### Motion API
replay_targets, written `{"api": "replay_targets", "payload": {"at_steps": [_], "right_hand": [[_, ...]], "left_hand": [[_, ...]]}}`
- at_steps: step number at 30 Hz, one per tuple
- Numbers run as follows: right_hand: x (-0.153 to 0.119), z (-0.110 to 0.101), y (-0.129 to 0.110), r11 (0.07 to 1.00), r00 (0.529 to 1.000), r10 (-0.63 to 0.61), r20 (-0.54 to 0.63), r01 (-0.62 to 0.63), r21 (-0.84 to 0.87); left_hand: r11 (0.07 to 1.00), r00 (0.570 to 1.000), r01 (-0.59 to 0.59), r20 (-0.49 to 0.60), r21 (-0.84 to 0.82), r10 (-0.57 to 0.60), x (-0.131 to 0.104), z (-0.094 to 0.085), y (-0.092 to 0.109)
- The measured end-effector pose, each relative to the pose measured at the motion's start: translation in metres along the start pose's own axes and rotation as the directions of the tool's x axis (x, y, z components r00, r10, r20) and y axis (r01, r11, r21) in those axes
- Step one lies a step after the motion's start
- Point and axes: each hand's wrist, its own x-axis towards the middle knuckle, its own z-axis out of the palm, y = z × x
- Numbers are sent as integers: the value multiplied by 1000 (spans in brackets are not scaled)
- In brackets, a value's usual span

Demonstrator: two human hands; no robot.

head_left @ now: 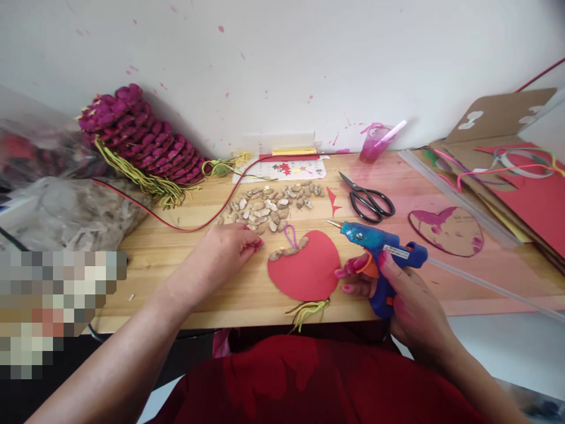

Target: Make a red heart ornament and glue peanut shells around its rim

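My right hand [408,297] is wrapped round the handle of a blue hot glue gun [371,237], its metal nozzle aimed left over the table. Beside its fingertips lies a red heart-shaped card [306,274]. Several peanuts [291,250] sit along the card's upper left edge, near a purple loop [290,234]. Yellow-green strings [304,313] hang from its lower edge. My left hand [232,247] is just left of the card, fingers pinched together; whatever may be between them is hidden. Right behind that hand spreads a pile of unshelled peanuts [269,206].
Black-handled scissors [368,197] lie behind the glue gun, near red paper scraps [332,201]. A purple-stained cup [374,144] stands by the wall. At right are a cardboard heart [448,231] and a cardboard box [485,141]. Magenta stacked peanut crafts [141,138] and plastic bags [75,206] fill the left.
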Motion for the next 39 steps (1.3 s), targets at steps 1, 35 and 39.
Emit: {"api": "replay_targets", "payload": {"at_steps": [1,35,39], "right_hand": [[0,0,1,1000,1000,-5,-2,5,-3],[-63,22,-2,732,902,-138,410,372,-571],[-65,20,0,724,903,-139,407,373,-580]], "left_hand": [[999,999,42,-6,-29,-42,1,-1,1],[-364,870,393,470,-844,-149,-40,6,47],[-356,874,390,463,-849,-149,-42,7,49]]}}
